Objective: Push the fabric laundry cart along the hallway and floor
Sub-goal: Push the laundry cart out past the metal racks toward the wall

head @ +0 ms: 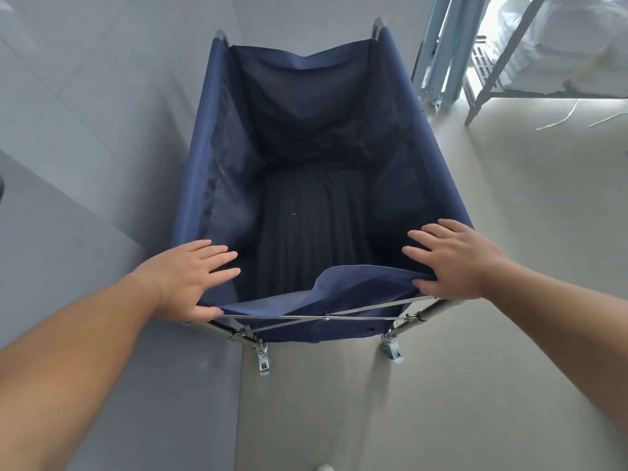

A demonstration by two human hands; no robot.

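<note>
A navy fabric laundry cart [316,107] on a metal frame with caster wheels stands in front of me, its dark inside bare. My left hand [190,277] rests flat on the near left corner of the rim, fingers straight and spread, thumb along the near edge. My right hand [452,258] lies flat on the near right corner, fingers straight, thumb pressing the sagging near fabric edge [356,283]. Crossed metal braces [323,317] and two near casters [263,360] show under the near side.
A grey tiled wall [85,130] runs close along the cart's left side. Pale floor [509,232] spreads to the right. At the far right stand a light blue door frame [441,56], a slanted metal leg [489,79] and white bundles [560,39].
</note>
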